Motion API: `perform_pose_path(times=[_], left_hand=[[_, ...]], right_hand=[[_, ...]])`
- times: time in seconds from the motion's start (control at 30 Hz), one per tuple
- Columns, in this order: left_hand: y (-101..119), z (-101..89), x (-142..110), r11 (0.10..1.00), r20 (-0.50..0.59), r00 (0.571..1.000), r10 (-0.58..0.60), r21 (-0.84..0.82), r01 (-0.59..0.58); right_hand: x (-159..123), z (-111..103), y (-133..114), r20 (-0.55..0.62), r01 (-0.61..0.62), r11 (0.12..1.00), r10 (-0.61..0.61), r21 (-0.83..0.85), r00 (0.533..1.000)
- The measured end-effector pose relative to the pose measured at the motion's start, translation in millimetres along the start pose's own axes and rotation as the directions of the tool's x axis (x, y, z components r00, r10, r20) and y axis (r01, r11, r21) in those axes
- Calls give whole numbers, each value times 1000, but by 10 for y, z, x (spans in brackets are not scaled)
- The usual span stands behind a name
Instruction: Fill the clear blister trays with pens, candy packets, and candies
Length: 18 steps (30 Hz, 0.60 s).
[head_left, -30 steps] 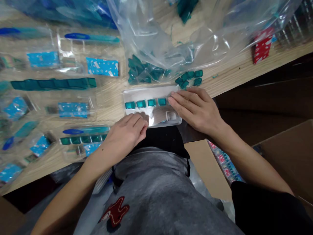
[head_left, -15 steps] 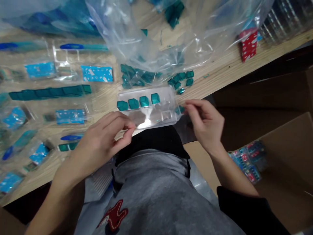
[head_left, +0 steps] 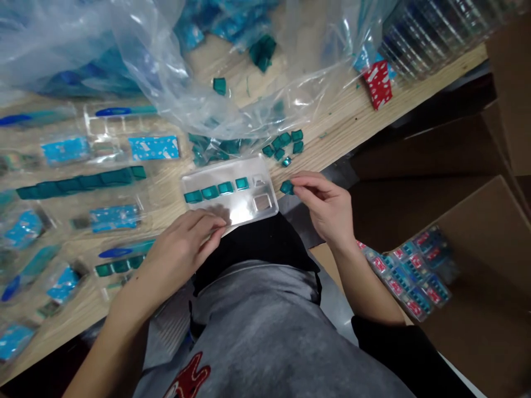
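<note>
- Head view, right hand (head_left: 323, 204): thumb and forefinger pinch closed on a small teal plastic piece (head_left: 286, 187), with the other fingers loosely curled behind them.
- The teal piece sits at the tips of those fingers, just beyond the right end of a clear plastic tray (head_left: 249, 167), and is not touching it.
- The tray's long axis runs from lower left to upper right, tilted across the view.
- Four teal pieces (head_left: 210, 192) sit in a row along the tray's left part, and two square wells (head_left: 262, 202) lie at its right end.
- The right hand is the nearer hand to those wells, which lie just to the left of the pinched piece.
- Left hand (head_left: 182, 254): its fingers curve over the tray's near edge, below the row of pieces. Whether they grip the tray or only rest on it, I cannot tell.
- A loose heap of teal pieces (head_left: 282, 145) lies on the wooden table (head_left: 340, 124) just above the tray.
- A crumpled plastic bag (head_left: 166, 72) spreads across the top of the view, and sealed blue packs (head_left: 153, 148) lie to the left.
- A cardboard box (head_left: 477, 287) at lower right holds more packs (head_left: 409, 276).
</note>
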<state>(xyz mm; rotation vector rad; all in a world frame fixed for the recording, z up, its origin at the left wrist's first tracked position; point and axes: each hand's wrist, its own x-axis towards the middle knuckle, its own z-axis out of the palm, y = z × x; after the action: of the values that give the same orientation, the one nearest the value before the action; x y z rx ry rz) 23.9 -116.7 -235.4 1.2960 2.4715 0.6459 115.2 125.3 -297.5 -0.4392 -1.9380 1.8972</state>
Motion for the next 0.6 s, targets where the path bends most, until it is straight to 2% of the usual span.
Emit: perform_pose_path(times=[0.1, 0.17, 0.23, 0.33, 0.4, 0.5, 0.6], left_hand=[[208, -76, 63, 992, -77, 995, -57, -114, 48], [383, -143, 115, 970, -165, 983, -79, -242, 37], [532, -193, 165, 935, -233, 970, -75, -354, -12], [651, -220, 220, 899, -299, 951, -76, -432, -64], [668, -213, 235, 855, -321, 936, -144, -516, -46], [648, -182, 222, 694, -268, 914, -303, -720, 19], [617, -144, 191, 540, -184, 905, -383, -840, 57]], right_hand=[[-56, 55, -197, 71, -162, 956, 148, 244, 986], [-93, 122, -369, 144, -186, 936, 149, 299, 978], [-119, 195, -527, 176, -140, 943, 89, 302, 980], [-136, 285, -686, 189, -41, 957, -15, 288, 982], [-144, 329, -749, 186, 27, 969, -75, 247, 980], [-171, 384, -820, 176, 120, 987, -137, 105, 975], [-217, 436, -852, 101, 221, 975, -220, 4, 970]])
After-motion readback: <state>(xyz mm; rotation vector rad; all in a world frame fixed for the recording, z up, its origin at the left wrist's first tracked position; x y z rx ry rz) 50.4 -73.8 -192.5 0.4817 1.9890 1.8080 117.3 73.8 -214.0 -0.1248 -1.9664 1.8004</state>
